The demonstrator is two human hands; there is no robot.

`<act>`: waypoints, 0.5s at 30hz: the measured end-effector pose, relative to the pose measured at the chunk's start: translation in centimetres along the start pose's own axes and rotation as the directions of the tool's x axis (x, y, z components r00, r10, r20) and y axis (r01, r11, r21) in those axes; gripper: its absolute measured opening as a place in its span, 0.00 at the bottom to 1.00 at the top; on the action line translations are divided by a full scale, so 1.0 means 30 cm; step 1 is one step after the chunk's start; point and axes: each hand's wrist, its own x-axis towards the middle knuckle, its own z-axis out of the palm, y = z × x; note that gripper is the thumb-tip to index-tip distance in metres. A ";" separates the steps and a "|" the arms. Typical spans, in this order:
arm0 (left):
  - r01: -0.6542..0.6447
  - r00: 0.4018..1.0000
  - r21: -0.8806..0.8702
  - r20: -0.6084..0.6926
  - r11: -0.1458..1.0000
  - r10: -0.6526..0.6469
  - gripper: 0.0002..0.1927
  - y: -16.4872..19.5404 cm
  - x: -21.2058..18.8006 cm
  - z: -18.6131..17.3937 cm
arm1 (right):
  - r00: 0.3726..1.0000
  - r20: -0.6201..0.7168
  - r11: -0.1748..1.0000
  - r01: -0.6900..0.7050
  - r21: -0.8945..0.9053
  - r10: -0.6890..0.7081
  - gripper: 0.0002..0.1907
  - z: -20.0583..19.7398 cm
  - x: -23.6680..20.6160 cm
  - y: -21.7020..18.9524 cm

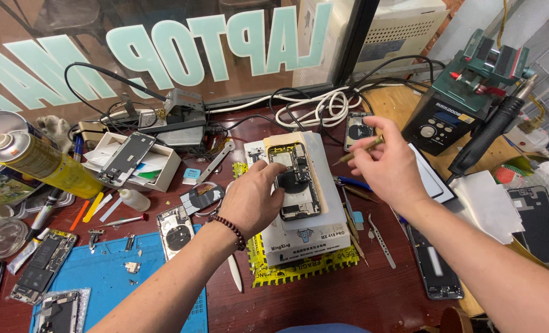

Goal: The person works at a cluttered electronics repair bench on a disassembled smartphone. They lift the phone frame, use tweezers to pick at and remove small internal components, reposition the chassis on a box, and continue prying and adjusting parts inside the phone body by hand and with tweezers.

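Left hand (255, 198) steadies opened phone (294, 182); right hand (385, 163) apparently pinches tool (358, 150).

A window sign (163, 52) of large pale-green letters spans the glass behind the bench. A white rectangular box (308, 237) sits centre; a yellow spray can (43, 163) with a printed label lies far left.

There is only one view, from the camera on the person's head. It looks steeply down and forward at the red-brown surface (361, 296), quite near, with both forearms entering from the bottom edge and a window pane (52, 37) across the top.
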 end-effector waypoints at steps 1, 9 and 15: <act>0.001 1.000 -0.019 -0.004 1.000 -0.001 0.18 -0.005 -0.001 -0.001 | 1.000 -0.018 0.985 -0.015 -0.170 0.012 0.24 0.001 0.020 -0.015; 0.060 0.998 -0.048 0.038 0.997 -0.058 0.18 -0.038 -0.014 -0.010 | 0.859 0.081 0.447 -0.181 -0.876 0.506 0.37 -0.051 0.030 0.104; 0.026 0.999 -0.082 0.022 0.996 -0.025 0.19 -0.043 -0.013 -0.005 | 0.815 0.044 0.313 -0.172 -0.934 0.578 0.31 -0.070 -0.097 0.275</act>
